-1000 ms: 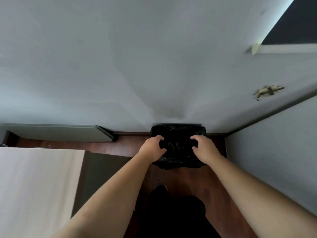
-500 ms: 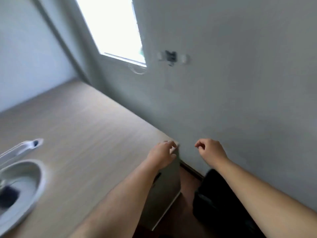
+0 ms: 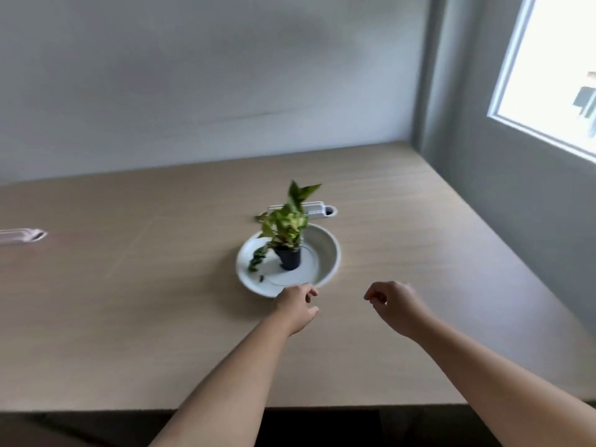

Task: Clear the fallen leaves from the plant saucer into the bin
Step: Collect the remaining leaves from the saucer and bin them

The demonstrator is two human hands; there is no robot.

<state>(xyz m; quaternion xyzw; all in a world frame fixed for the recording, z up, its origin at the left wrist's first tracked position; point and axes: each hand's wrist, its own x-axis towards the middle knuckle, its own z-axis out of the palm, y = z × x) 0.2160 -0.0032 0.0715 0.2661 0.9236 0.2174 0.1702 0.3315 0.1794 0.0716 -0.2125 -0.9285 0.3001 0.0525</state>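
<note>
A pale wood-grain bench (image 3: 129,317) is being backed by a plain grey wall. A round, smooth white saucer (image 3: 333,253) is being occupied by a small black pot (image 3: 290,258) and, left of it, a dark fallen leaf (image 3: 261,278). The left hand (image 3: 296,306) is being held loosely curled and empty at the saucer's near rim, the right hand (image 3: 395,306) likewise, right of the saucer.

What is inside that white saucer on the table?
A small black pot with a leafy plant, one stem trailing onto the saucer floor, and a dark leaf scrap near the front. Whatever lies under the pot is hidden.
</note>
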